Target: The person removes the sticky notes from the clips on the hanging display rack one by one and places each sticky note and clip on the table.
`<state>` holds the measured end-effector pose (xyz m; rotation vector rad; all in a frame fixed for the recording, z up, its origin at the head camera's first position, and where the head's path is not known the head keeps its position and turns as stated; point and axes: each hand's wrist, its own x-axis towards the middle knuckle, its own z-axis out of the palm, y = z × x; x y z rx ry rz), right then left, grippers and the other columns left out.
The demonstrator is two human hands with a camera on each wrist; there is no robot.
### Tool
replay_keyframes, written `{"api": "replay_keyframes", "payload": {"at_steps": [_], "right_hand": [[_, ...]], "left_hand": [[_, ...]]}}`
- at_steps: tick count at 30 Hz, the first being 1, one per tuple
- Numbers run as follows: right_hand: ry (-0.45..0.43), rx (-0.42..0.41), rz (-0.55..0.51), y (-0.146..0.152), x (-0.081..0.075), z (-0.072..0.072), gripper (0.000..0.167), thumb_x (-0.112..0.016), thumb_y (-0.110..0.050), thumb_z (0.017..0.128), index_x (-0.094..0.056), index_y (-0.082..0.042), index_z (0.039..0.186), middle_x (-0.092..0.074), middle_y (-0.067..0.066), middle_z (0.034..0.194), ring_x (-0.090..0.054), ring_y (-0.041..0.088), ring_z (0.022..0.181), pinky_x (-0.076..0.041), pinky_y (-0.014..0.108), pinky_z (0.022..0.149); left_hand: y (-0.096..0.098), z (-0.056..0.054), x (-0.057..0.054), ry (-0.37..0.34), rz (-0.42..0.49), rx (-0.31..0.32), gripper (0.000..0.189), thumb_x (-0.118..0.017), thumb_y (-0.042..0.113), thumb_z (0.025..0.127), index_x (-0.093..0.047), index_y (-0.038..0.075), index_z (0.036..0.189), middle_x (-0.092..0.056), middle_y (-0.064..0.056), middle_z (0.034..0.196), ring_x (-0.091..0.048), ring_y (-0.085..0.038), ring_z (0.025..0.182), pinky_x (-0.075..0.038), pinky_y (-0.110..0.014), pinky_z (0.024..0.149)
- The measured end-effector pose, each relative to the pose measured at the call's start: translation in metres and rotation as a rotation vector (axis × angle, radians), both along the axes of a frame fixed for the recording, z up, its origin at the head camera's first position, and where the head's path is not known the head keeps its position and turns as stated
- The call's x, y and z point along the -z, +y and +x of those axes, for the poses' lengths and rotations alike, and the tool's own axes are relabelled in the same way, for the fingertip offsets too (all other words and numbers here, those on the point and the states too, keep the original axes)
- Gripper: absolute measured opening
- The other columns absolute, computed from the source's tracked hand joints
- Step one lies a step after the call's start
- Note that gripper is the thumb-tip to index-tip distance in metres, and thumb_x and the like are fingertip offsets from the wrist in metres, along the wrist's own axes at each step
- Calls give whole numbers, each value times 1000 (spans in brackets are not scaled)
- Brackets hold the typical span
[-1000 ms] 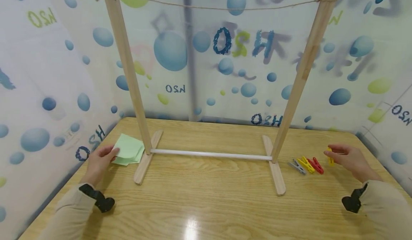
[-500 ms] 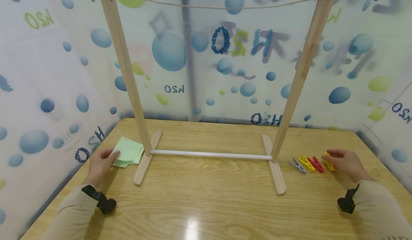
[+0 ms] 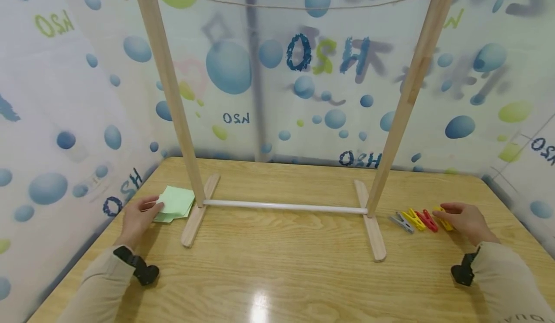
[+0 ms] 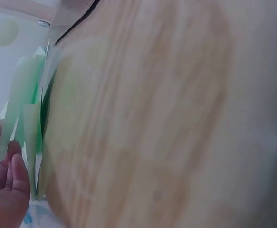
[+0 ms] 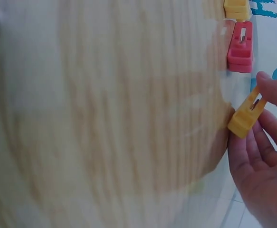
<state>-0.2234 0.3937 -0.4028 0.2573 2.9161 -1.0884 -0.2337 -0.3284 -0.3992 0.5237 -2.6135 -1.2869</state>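
Note:
At the left of the table, my left hand point(image 3: 136, 219) pinches the near edge of a light green paper sheet point(image 3: 175, 200) lying over more green sheets. In the left wrist view the gripped sheet point(image 4: 22, 97) stands a little apart from the paper point(image 4: 32, 142) beside it. Over on the right, thumb and fingers of my right hand point(image 3: 467, 221) pinch a yellow clothespin point(image 5: 247, 114) at or just above the tabletop. Beside it lie a red clothespin point(image 3: 427, 221), another yellow clothespin point(image 3: 414, 219) and a grey clothespin point(image 3: 401, 222) in a row.
Between the hands stands a wooden frame with a left post point(image 3: 173, 96), a right post point(image 3: 409, 96) and a white crossbar point(image 3: 284, 206). A twine line point(image 3: 282, 8) joins the post tops. Patterned cloth point(image 3: 303, 121) surrounds the wooden table point(image 3: 277, 265).
My right hand has moved left and lowered the yellow clothespin toward the row beside the red one. My left hand stays at the green paper; the sheets have shifted slightly.

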Motion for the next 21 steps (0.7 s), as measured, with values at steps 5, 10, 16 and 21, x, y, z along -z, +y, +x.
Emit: {"api": "replay_keyframes", "payload": {"at_steps": [5, 10, 16, 21], "right_hand": [[-8, -22, 10, -1, -2, 0, 70, -54, -43, 85, -42, 20, 115, -46, 37, 112, -43, 47, 99, -39, 52, 79], [-21, -21, 19, 0, 0, -2, 73, -54, -45, 84, -42, 19, 115, -47, 36, 111, -44, 46, 98, -39, 51, 78], [-27, -28, 20, 1, 2, -3, 78, -54, -51, 81, -42, 19, 115, -46, 37, 112, -43, 47, 99, -38, 53, 80], [-47, -17, 1, 2, 1, -3, 81, -54, -52, 81, -40, 19, 117, -41, 37, 116, -41, 48, 101, -37, 53, 81]], "left_hand": [[2, -1, -1, 16, -9, -10, 49, -51, 28, 88, -45, -3, 125, -45, -26, 121, -43, -33, 108, -35, -17, 61], [3, -2, -3, 25, -13, -6, 48, -50, 27, 89, -45, -3, 125, -45, -25, 122, -43, -33, 109, -34, -19, 64], [4, 0, -4, 28, -11, -3, 48, -50, 27, 89, -44, -4, 125, -45, -25, 123, -43, -34, 109, -38, -24, 72], [6, 0, -5, 26, -2, -8, 48, -49, 27, 90, -43, -4, 126, -45, -25, 122, -43, -33, 109, -39, -34, 82]]}}
